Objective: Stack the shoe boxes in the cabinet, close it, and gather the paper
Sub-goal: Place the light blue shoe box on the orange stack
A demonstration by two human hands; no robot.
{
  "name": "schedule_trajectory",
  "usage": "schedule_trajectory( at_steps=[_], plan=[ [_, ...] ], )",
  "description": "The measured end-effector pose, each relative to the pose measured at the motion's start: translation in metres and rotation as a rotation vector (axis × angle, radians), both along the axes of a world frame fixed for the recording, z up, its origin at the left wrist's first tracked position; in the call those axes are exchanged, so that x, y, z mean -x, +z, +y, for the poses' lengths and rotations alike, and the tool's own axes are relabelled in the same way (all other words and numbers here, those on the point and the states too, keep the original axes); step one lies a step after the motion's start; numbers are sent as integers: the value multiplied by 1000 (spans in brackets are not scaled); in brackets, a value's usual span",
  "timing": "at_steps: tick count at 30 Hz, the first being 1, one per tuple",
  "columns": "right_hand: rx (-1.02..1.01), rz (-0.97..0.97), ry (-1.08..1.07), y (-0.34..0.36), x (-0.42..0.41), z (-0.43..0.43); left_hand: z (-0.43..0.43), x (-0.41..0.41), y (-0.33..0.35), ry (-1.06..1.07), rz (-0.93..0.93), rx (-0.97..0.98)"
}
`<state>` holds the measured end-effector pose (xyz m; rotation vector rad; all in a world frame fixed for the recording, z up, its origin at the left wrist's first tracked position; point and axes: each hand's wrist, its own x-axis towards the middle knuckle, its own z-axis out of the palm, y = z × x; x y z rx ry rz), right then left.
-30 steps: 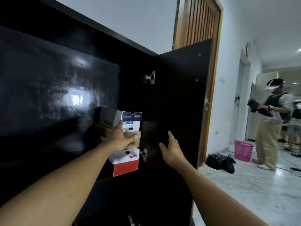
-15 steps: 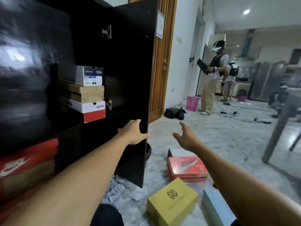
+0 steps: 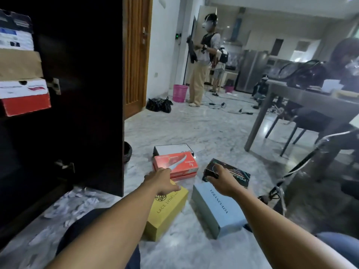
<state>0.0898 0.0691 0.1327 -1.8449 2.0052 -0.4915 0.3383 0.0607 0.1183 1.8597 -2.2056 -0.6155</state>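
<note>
Several shoe boxes lie on the marble floor: a red box (image 3: 179, 165) on a white one (image 3: 171, 148), a yellow box (image 3: 165, 212), a light blue box (image 3: 217, 208) and a black box (image 3: 233, 172). My left hand (image 3: 162, 180) hovers with fingers apart over the near edge of the red box. My right hand (image 3: 218, 177) reaches onto the left end of the black box, fingers curled over it. In the dark cabinet (image 3: 81, 94), three boxes are stacked at the left, the lowest red and white (image 3: 25, 98). The cabinet door stands wide. Crumpled paper (image 3: 73, 200) litters the floor.
A grey table (image 3: 291, 98) with chairs stands at the right, cables trailing beside it. A person with a headset (image 3: 202, 61) stands further back near a pink basket (image 3: 179, 93) and black bags (image 3: 159, 104). A wooden door (image 3: 136, 55) is behind the cabinet door.
My view has swung down from the cabinet shelf to the floor. Both hands left the stacked boxes and dropped toward the boxes on the floor, the right one reaching the black box.
</note>
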Motion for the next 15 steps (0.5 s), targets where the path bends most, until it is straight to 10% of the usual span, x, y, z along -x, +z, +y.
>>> schedule_trajectory(
  at_steps=[15],
  plan=[
    [-201, -392, -444, -192, 98, -3, -109, 112, -123, -173, -130, -157]
  ],
)
